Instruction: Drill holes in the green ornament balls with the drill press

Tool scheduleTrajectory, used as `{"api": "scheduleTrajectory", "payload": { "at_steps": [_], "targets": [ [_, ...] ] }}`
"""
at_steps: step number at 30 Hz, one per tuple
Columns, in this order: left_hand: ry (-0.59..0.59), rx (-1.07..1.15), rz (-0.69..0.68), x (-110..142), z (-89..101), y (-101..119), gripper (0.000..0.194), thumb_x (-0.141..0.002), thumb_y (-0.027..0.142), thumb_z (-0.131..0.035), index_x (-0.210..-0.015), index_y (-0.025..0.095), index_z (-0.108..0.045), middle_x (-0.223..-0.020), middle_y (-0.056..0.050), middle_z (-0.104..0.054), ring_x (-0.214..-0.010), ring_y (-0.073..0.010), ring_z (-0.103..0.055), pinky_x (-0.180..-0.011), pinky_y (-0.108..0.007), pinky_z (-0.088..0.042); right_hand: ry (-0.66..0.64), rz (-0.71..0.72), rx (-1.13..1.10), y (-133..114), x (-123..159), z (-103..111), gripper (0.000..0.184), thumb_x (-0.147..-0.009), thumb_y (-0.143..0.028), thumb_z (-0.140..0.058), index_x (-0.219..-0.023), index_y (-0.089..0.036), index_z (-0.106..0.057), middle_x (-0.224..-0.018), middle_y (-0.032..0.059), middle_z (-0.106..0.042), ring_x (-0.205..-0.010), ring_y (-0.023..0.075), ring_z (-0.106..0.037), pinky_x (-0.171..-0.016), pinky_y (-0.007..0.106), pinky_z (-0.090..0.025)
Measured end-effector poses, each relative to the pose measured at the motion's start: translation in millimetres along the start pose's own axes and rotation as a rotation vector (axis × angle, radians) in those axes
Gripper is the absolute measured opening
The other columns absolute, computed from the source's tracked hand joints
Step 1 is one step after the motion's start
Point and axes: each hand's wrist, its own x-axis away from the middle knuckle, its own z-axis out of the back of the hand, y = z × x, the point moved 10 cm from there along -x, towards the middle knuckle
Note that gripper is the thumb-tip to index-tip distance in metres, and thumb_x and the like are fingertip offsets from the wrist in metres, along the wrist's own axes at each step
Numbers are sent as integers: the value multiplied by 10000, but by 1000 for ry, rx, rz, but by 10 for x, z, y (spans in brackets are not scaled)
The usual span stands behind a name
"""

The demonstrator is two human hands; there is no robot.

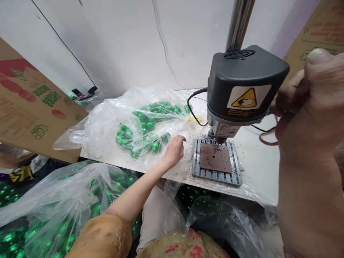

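Observation:
My left hand (175,150) is over the table between a clear plastic bag (107,107) and a small drill press (244,86). Its fingers are curled together; whatever they hold, if anything, is hidden. Shiny green balls (145,122) lie in and under the bag's plastic. Large in the foreground, my right hand (314,86) is closed beside the press's dark housing; what it grips is out of sight. Under the drill's tip, a brown square board (215,163) with a hole in it lies on the slotted metal base (197,168). Dark shavings are scattered over both.
Cardboard boxes stand at left (32,104) and at the right behind my hand. Below the table edge, more plastic bags (80,193) hold green shiny balls. A black cable (189,104) loops from the press. Someone's hand (16,159) shows at the far left.

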Motion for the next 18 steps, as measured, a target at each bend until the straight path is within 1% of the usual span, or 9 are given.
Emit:
{"api": "scheduleTrajectory", "payload": {
  "at_steps": [1, 3, 4, 7, 10, 12, 14, 16, 18],
  "targets": [
    [-68, -119, 112, -137, -28, -227, 382, -824, -12, -420, -1086, 201, -600, -1035, -116, -649, -1014, -262, -609, -907, -393, -493, -3, 2, 7, -1, 0, -3, 365, -783, -362, -611, -553, -217, -367, -460, -65, -345, -382, 62, -326, -383, 303, -214],
    [-125, -227, 220, -311, -10, -529, 410, -789, -47, -425, -1090, 165, -608, -1055, -145, -650, -1021, -284, -615, -910, -415, -485, -8, 8, 19, -6, 1, -11, 358, -784, -356, -604, -552, -225, -365, -457, -64, -346, -380, 69, -329, -382, 312, -220],
    [-145, -259, 252, -355, 1, -634, 409, -784, -53, -431, -1092, 148, -611, -1069, -161, -649, -1023, -295, -618, -910, -426, -480, -12, 14, 21, -11, 2, -19, 353, -785, -351, -601, -552, -227, -367, -456, -64, -348, -381, 71, -336, -384, 314, -224],
    [-178, -333, 328, -378, 50, -853, 373, -787, -52, -457, -1087, 95, -624, -1137, -229, -628, -1076, -349, -608, -934, -474, -452, 2, 50, 5, -42, 4, -16, 348, -787, -336, -595, -544, -233, -367, -444, -64, -341, -374, 79, -333, -381, 323, -211],
    [-186, -404, 408, -366, 118, -1035, 304, -803, -32, -488, -1062, 17, -640, -1220, -331, -576, -1185, -446, -546, -987, -554, -395, 14, 49, -4, -38, 6, -12, 356, -792, -345, -600, -543, -230, -373, -444, -62, -351, -366, 79, -314, -373, 321, -197],
    [-183, -437, 461, -383, 166, -1160, 259, -815, -16, -505, -1028, -23, -651, -1228, -379, -558, -1216, -490, -517, -1003, -591, -369, 3, 38, 7, -30, 10, -21, 359, -803, -348, -595, -549, -225, -372, -456, -59, -366, -371, 73, -321, -379, 310, -201],
    [-171, -451, 493, -430, 205, -1261, 271, -823, -2, -521, -1060, -23, -651, -1227, -372, -572, -1228, -483, -518, -1024, -586, -360, 1, 43, 18, -40, 15, -19, 359, -814, -342, -587, -555, -224, -368, -463, -58, -363, -378, 72, -330, -388, 306, -212],
    [-140, -451, 488, -506, 236, -1314, 386, -839, 6, -509, -1213, 10, -602, -1291, -326, -570, -1279, -438, -503, -1084, -557, -328, 3, 56, 28, -50, 16, -11, 359, -817, -335, -585, -557, -228, -361, -465, -60, -353, -380, 79, -337, -387, 311, -223],
    [-99, -440, 456, -591, 246, -1328, 521, -859, 3, -455, -1375, 64, -496, -1398, -271, -524, -1359, -388, -450, -1152, -531, -265, -6, 74, 38, -57, 12, -16, 366, -818, -324, -586, -551, -229, -356, -458, -61, -343, -382, 88, -346, -384, 321, -235]
  ]
}}
